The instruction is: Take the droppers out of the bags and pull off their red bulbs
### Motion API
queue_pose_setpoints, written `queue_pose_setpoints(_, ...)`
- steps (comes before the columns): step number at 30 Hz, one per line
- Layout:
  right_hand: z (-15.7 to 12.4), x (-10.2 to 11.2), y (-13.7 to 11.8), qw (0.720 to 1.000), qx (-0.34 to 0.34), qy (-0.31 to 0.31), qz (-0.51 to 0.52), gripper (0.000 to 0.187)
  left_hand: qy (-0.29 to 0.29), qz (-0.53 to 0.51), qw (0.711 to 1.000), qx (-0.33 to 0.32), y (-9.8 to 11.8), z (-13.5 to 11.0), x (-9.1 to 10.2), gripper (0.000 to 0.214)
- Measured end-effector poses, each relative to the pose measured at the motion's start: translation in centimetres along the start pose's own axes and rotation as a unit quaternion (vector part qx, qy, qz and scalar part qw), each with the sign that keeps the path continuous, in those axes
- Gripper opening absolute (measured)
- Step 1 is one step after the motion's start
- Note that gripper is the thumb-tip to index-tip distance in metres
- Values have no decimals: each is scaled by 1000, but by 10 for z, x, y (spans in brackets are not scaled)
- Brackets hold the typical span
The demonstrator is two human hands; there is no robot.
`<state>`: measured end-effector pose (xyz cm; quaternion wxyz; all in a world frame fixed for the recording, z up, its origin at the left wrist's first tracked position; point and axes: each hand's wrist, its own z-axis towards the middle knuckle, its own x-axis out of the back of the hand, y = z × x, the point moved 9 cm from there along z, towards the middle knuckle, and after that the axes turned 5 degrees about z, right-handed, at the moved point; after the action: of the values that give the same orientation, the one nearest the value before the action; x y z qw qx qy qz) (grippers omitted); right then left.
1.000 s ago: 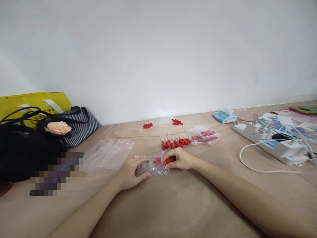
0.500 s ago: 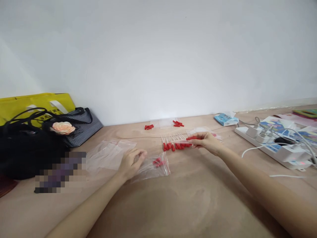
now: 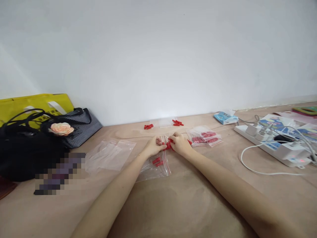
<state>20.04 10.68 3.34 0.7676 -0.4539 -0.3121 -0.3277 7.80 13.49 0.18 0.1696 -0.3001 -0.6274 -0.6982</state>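
Thin white sticks with red ends lie in a row in the middle of the table. My left hand is at the row's left end, fingers curled and thumb against a red end. Close beside it, my right hand pinches a red-ended stick from above and hides part of the row. A zip bag with a few red-ended sticks lies in front, partly under my left forearm. To the right, another zip bag holds several red pieces.
Flat clear zip bags lie at the left. Two red bunches sit on a bag by the wall. A tissue pack and a power strip with cables are right; a black bag is left.
My left hand has moved forward and right, off the front zip bag to the row. My right hand has set down what it held by the right bag and moved left.
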Motion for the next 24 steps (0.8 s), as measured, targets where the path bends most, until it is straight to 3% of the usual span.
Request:
queue_pose_setpoints(6,-1,-5,1,1000,-5,-17,5,25,-7,-40,999,25,-8,-5,3,36)
queue_pose_setpoints(12,-1,-6,4,999,-19,-28,17,36,-14,9,1000,-2,-6,-6,1,47)
queue_pose_setpoints(17,-1,-5,1,998,0,-59,33,48,-28,50,998,-35,-3,-8,0,59)
queue_pose_setpoints(24,-4,3,-8,992,61,-109,25,45,-43,70,995,-60,-1,-9,0,56)
